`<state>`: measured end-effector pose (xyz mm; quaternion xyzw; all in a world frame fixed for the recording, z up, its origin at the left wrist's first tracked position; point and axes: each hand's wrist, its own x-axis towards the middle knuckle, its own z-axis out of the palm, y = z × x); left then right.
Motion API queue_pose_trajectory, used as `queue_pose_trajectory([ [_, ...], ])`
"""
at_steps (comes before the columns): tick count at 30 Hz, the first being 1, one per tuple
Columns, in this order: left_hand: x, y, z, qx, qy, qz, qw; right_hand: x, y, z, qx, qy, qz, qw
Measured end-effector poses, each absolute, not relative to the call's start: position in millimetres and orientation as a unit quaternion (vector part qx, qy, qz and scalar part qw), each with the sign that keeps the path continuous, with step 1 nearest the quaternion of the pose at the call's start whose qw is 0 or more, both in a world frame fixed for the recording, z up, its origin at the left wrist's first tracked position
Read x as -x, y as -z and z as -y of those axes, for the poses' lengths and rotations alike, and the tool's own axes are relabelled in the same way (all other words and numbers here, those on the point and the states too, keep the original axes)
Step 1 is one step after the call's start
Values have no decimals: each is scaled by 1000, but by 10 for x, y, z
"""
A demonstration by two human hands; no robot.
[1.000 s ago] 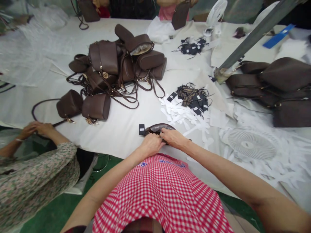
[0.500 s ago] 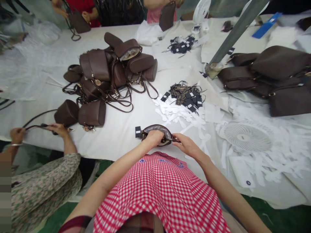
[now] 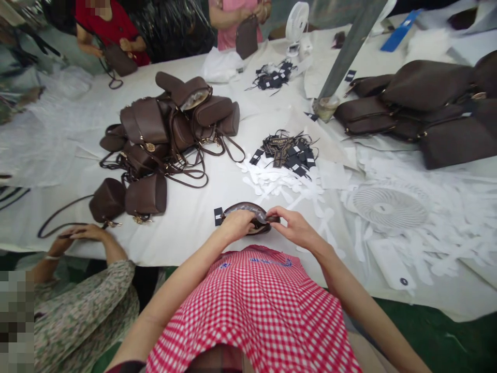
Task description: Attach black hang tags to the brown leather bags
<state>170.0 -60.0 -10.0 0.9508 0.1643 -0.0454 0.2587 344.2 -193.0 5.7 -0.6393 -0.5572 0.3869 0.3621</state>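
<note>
A small dark-brown handbag (image 3: 261, 228) lies at the table edge in front of me, its mouth facing up and a pale lining showing inside. My left hand (image 3: 237, 225) is curled over the opening and holds the bag, with its fingertips partly hidden inside. At the right end of the mouth, my right hand (image 3: 290, 226) pinches the bag's edge between thumb and fingers. A black hang tag (image 3: 218, 216) sticks out at the bag's left end.
Beyond the bag lie a heap of black tags (image 3: 289, 151) and white paper strips (image 3: 272, 178). Brown bags (image 3: 145, 122) are piled at left, more bags (image 3: 430, 85) at right. A metal post (image 3: 344, 57) and white fan (image 3: 388, 206) stand nearby. Co-workers handle bags around the table.
My right hand has shifted slightly left along the bag's edge, and its fingers are more bent. The view has turned a little. At left, the co-worker's two hands have come together.
</note>
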Motion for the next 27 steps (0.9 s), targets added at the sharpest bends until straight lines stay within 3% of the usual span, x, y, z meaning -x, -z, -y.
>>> queue_pose_trajectory([
  [6,-1629,85,714,-918,-17,-142,370,-3270,-56,1911,630,-336,603,356],
  [12,-1745,320,843,-932,15,-162,324,-3144,-97,1994,570,-332,699,276],
  [15,-1756,331,795,-926,19,-156,344,-3152,-39,1943,598,-333,650,330],
  [19,-1711,291,740,-873,-54,-153,461,-3323,186,1872,634,-315,554,438],
  [23,-1679,207,749,-805,-87,-268,523,-3408,485,1936,607,-331,606,394],
  [27,-1642,176,748,-834,-103,-289,458,-3325,745,2025,676,-305,572,350],
])
